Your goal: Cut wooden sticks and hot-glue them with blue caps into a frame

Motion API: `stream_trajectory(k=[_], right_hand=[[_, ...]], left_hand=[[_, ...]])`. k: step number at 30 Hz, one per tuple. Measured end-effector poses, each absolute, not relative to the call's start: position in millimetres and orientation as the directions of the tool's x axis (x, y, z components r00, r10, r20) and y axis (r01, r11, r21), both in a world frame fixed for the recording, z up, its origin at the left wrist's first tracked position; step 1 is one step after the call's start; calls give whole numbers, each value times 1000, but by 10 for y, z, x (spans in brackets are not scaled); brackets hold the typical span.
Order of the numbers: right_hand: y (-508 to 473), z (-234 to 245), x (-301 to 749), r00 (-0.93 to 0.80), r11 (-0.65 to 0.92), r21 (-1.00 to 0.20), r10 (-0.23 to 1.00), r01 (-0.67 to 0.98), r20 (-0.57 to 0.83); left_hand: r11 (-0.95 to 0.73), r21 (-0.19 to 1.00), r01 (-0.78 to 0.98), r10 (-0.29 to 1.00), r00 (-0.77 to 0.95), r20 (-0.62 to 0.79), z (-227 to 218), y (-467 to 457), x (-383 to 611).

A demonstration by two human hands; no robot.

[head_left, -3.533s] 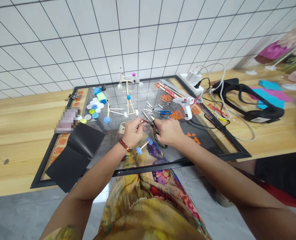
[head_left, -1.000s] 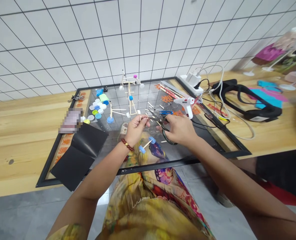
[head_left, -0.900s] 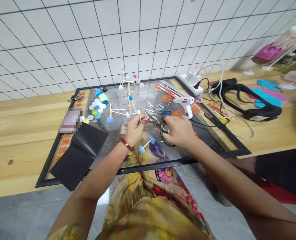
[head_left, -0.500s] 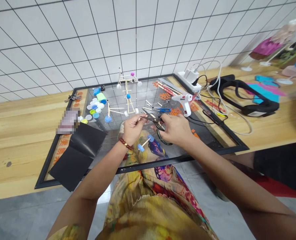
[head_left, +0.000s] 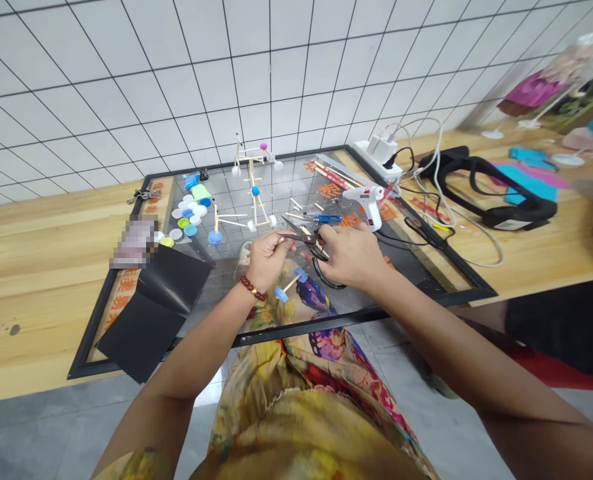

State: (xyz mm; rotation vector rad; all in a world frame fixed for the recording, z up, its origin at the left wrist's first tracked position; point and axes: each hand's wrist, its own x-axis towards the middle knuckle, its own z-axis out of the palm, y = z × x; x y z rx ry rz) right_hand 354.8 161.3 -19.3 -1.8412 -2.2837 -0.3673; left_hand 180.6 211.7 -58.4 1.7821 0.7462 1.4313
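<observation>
My right hand [head_left: 352, 255] is closed around the handles of dark scissors [head_left: 303, 238], whose blades are parted and point left. Beside the blades, my left hand [head_left: 267, 258] pinches what looks like a small pale stick, mostly hidden by the fingers. Below the hands lies a stick axle [head_left: 291, 283] with a blue bottle cap on each end. Farther back stands a stick frame [head_left: 254, 175] with cap wheels and coloured joints. A smaller stick piece [head_left: 231, 220] with a blue cap is left of it.
Bottle caps [head_left: 189, 212] lie at left near black sheets [head_left: 156, 300]. A blue-handled cutter [head_left: 327, 218], a white glue gun [head_left: 369, 202] and a power strip [head_left: 383, 160] with cables are at right, beside a black headset [head_left: 496, 190]. Another person sits at far right.
My hands stay almost in place, with the scissor blades still parted beside my left fingertips. The whole view has shifted slightly.
</observation>
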Motion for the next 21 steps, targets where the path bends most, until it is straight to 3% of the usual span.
stream_trajectory(k=[13, 21], right_hand=[[1570, -183, 3513, -222, 207, 89, 951, 974, 214], [1580, -261, 3435, -189, 178, 109, 977, 978, 96]], left_hand=[[-627, 776, 68, 767, 224, 601, -593, 2092, 1811], [-586, 799, 131, 804, 209, 556, -584, 2072, 1811]])
